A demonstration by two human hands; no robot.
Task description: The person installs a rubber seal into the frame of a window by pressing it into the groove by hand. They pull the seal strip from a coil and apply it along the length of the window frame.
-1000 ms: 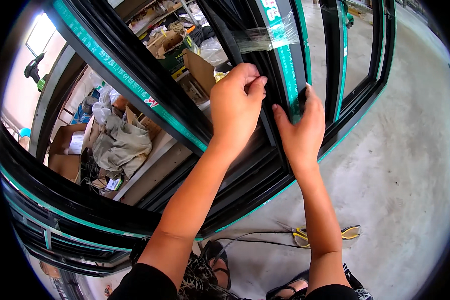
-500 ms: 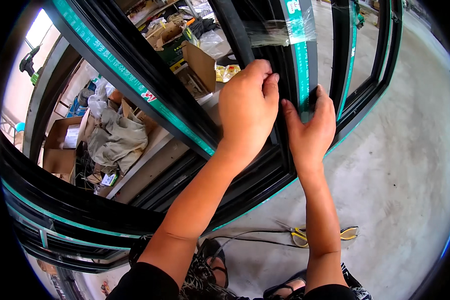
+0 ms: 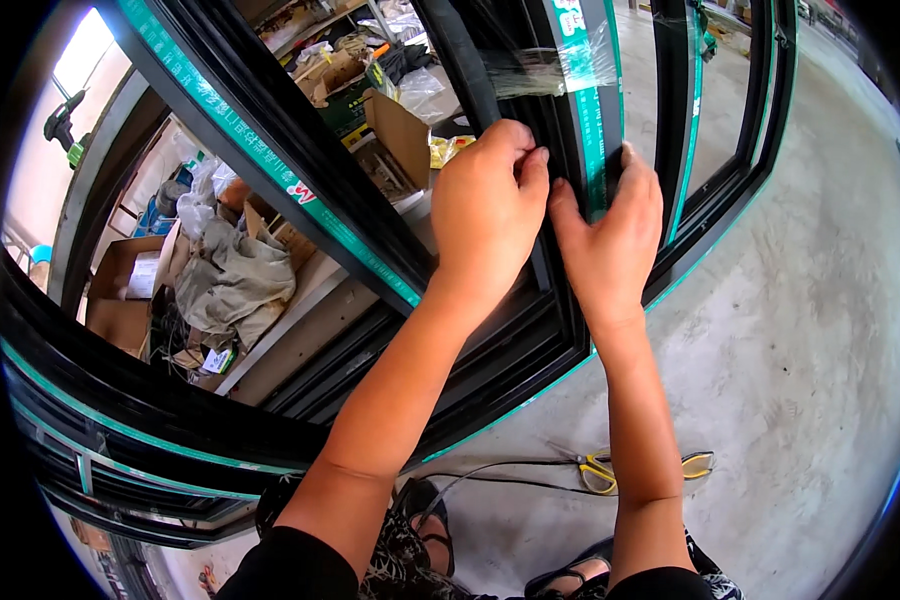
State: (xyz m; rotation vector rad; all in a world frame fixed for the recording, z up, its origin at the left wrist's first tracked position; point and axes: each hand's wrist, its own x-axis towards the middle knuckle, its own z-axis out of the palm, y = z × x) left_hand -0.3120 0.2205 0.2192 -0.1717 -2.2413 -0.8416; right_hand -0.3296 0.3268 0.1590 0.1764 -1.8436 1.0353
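Note:
Black window frames with green printed protective film stand in front of me. My right hand [image 3: 610, 235] grips an upright frame bar [image 3: 592, 120], thumb on its left side and fingers around its right. Beside it, my left hand [image 3: 490, 205] is closed in a pinch against the bar's inner side, thumb and fingertips together. Whatever it pinches is hidden by the fingers. Clear plastic wrap [image 3: 555, 70] is wound about the bar above both hands.
Scissors with yellow handles [image 3: 598, 474] lie on the concrete floor [image 3: 770, 400] near my feet, beside thin black strips [image 3: 500, 466]. Through the frames show cardboard boxes [image 3: 398, 130], a crumpled grey cloth [image 3: 235, 280] and a power drill [image 3: 65, 125]. Another filmed frame bar [image 3: 260, 150] slants at left.
Both hands have shifted slightly left, and the gripped bar appears a little further left, showing another green edge on its right. The hand poses are nearly the same.

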